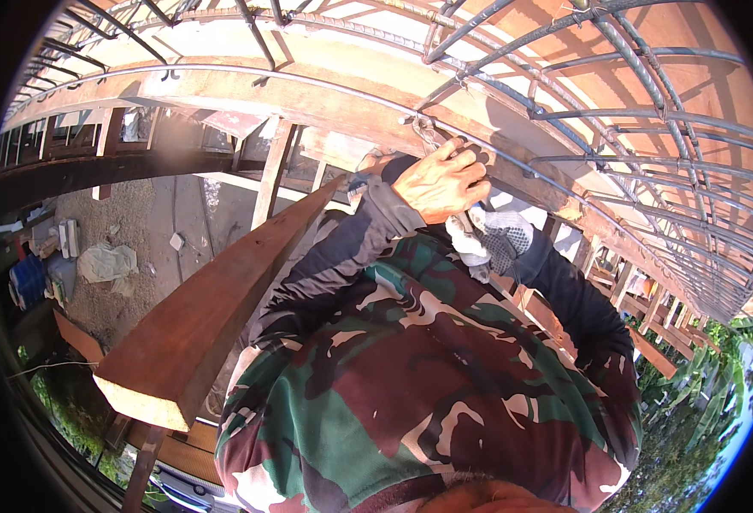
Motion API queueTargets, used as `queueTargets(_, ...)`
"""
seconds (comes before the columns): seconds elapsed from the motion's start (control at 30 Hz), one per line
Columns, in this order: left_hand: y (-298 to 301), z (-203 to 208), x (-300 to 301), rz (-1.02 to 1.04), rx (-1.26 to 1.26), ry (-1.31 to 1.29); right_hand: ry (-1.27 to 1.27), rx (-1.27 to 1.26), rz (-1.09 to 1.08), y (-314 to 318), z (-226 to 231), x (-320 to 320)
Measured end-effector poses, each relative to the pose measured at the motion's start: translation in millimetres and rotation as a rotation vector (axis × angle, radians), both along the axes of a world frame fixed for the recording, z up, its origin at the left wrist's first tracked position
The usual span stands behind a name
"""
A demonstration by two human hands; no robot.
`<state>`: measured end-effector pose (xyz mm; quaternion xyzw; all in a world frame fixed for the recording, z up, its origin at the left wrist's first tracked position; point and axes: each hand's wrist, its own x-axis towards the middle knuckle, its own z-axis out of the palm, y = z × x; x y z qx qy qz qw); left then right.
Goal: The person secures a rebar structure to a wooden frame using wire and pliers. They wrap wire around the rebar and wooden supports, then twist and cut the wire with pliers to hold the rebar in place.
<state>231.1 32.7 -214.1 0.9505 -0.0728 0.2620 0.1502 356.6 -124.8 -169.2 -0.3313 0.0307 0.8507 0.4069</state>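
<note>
My left hand (445,181) is bare, its fingers curled just below a long steel bar. Beyond its knuckles shows the metal end of a hand tool (424,128) that looks like pincers, up against the bar and a timber beam (334,104). In a white work glove with dark grip dots, my right hand (498,239) is closed just below the left one. Part of a handle seems to run between the two hands, but the fingers hide most of it. Steel reinforcing bars (641,85) form a cage above and to the right.
A thick reddish timber (197,316) slants close by my left arm. Down at the left lie gravelly ground (129,214), a pale sack (108,262) and a blue container (28,280). Timber framing (641,299) and green plants (693,402) are at the right.
</note>
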Motion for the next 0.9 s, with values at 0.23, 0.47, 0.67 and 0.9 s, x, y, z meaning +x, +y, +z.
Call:
queueTargets(0.23,0.2,0.5,5.9,-0.063,-0.043,0.184,-0.157,-0.093,-0.011,-14.8,-7.6,-4.5)
queueTargets(0.47,3.4,14.9,28.0,-0.06,-0.137,0.353,-1.532,0.281,0.238,6.0,46.6,-29.1)
queueTargets(0.67,3.5,17.8,30.1,-0.125,-0.091,0.51,-1.617,0.122,0.613,23.3,42.7,-31.8)
queueTargets(0.9,-4.6,9.0,32.5,-0.089,-0.082,0.491,-1.288,0.15,0.207,-19.7,-37.6,-13.1)
